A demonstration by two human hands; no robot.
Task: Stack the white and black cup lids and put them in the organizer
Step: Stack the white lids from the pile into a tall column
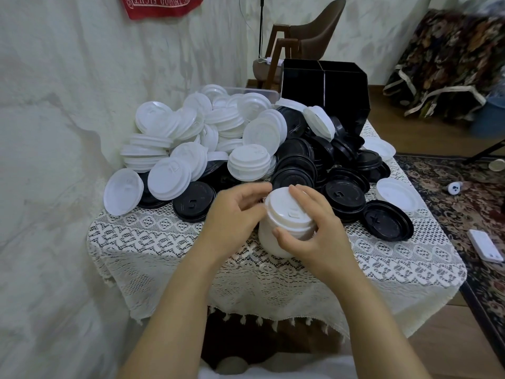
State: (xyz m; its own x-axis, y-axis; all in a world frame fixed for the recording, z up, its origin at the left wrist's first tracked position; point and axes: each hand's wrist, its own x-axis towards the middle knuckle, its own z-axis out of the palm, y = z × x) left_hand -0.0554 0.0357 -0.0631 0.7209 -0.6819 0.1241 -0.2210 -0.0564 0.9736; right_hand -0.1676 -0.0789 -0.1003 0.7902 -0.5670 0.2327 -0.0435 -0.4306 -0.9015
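Lace tablecloth (153,242): both hands curled around white lid stack (284,222), left hand (235,212), right hand (314,228).

Soft, even indoor light, moderately bright, leaves only faint shade under the left hand (235,217) and right hand (317,231) on the tabletop (164,242). The left fingertips are motion-blurred; the white lid stack (284,214) between the hands stays sharp. The loose white lids (191,127) beyond the hands look nearly blown out. Wide-angle distortion bends the wall (41,160) left of the hands.
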